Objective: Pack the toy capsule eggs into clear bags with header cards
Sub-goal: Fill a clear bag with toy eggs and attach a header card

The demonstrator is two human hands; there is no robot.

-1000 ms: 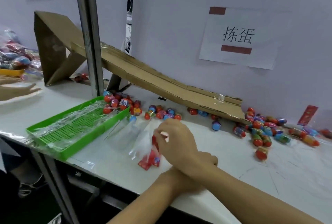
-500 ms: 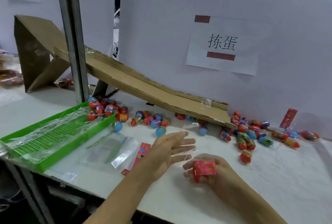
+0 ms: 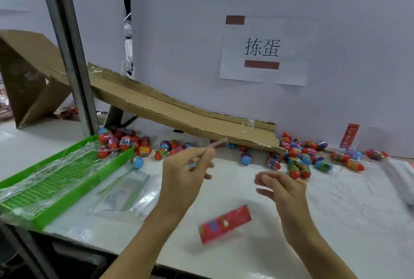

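Note:
My left hand [image 3: 186, 173] is raised over the table and pinches a thin clear strip [image 3: 218, 143], seemingly the edge of a clear bag. A red header card [image 3: 225, 222] shows blurred below and between my hands, with no fingers on it; whether it sits inside a bag I cannot tell. My right hand [image 3: 280, 187] hovers with relaxed, spread fingers and holds nothing. Several toy capsule eggs [image 3: 300, 162] lie at the ramp's lower end, and more eggs [image 3: 125, 142] by the tray. Flat clear bags [image 3: 127, 191] lie left of my left hand.
A green slotted tray [image 3: 56, 180] draped in clear film lies at the left edge. A cardboard ramp [image 3: 179, 110] slopes down along the back wall behind a metal post [image 3: 69, 54]. Another red card [image 3: 349, 135] leans on the wall at right.
My right hand has let go of the red header card, which now shows lower between my hands. My left hand went from open to lifted and pinching a clear strip.

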